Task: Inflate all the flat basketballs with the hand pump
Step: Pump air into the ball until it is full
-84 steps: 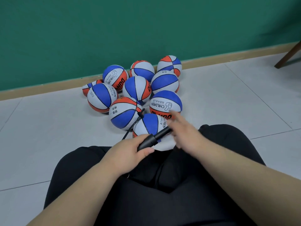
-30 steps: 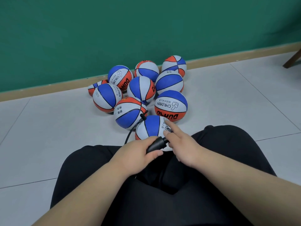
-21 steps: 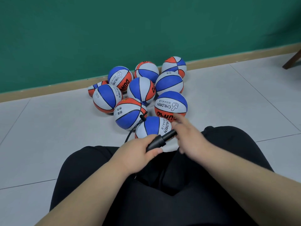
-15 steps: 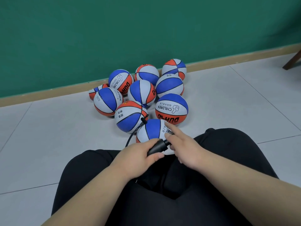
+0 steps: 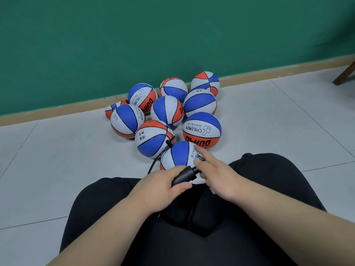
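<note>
Left hand [image 5: 159, 191]: fingers clamped round the barrel of the pump [image 5: 182, 176]. Right hand [image 5: 219, 179]: fingers closed over the handle end, which they hide, index finger straight. Both rest above the legs [image 5: 192, 237]. The hose [image 5: 156, 160] runs forward from the left fingers to its black tip, which sits where the near ball [image 5: 178, 154], just beyond the fingers, meets the second ball [image 5: 151, 141]; which of the two it enters cannot be told. Probable faults: neither ball is held, so a skewed stroke could tug the hose, roll the ball on the floor [image 5: 67, 160] and bend or draw out the needle; the right grip, one finger short, may slip off the handle. Farther from the fingers lie the other balls [image 5: 201, 129], most of them round in outline, so pumping by habit risks overfilling. A small ball [image 5: 112, 110], far beyond the left fingers and half hidden, is easily missed.
</note>
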